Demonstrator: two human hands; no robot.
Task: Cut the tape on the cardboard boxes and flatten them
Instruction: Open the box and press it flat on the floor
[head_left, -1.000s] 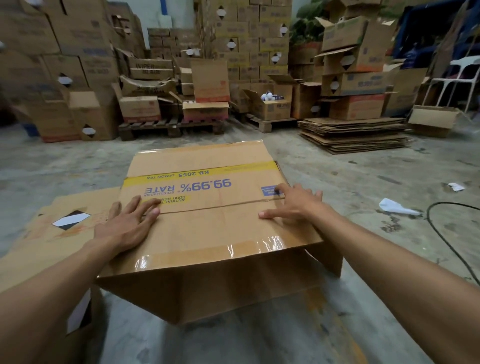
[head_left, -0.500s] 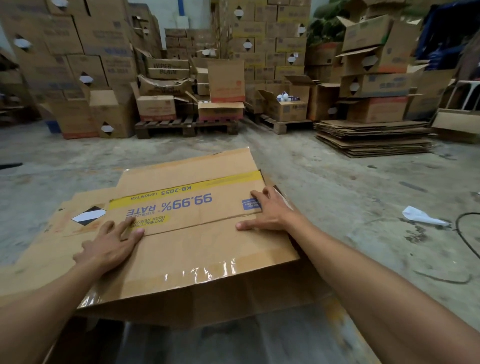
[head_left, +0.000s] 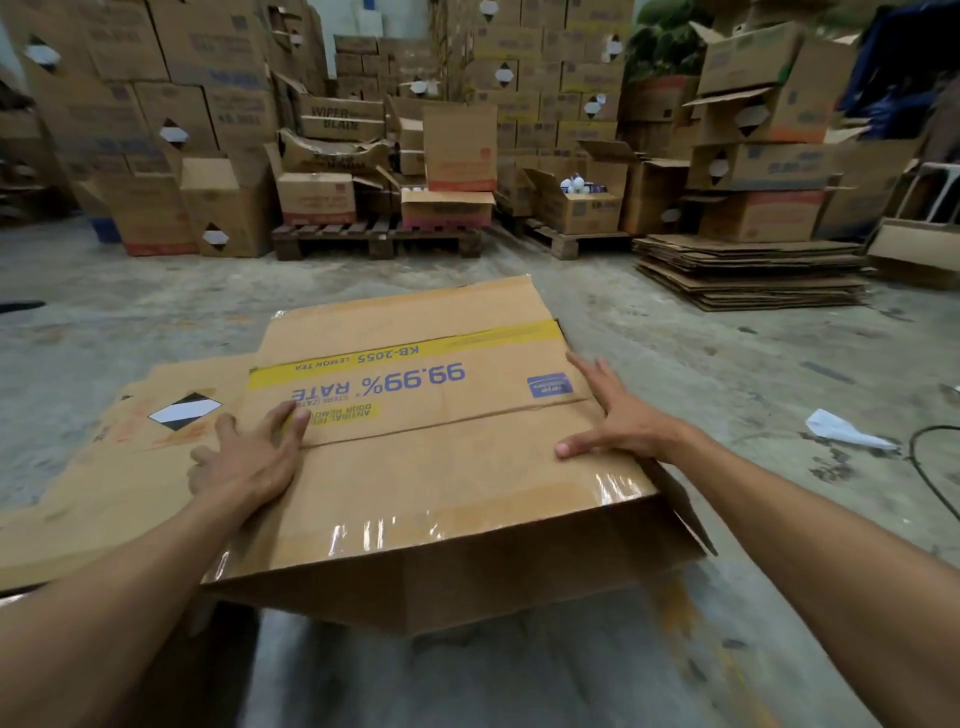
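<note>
A brown cardboard box (head_left: 436, 467) with a yellow stripe and blue "99.99% RATE" print lies nearly collapsed in front of me, its near flaps hanging down with clear tape shining along the fold. My left hand (head_left: 249, 457) presses flat on its left edge, fingers spread. My right hand (head_left: 618, 421) presses on its right edge, fingers straight. Under it to the left lies a flattened box (head_left: 130, 457) with a black-and-white diamond label.
A stack of flattened cardboard (head_left: 748, 275) sits on the concrete floor at the right. Wooden pallets (head_left: 374, 241) and walls of stacked boxes fill the back. A crumpled white paper (head_left: 841, 431) and a black cable (head_left: 930, 467) lie at the right.
The box has sunk lower under both hands and now overlaps the flattened box on the left. My hands have slid outward toward the box's side edges.
</note>
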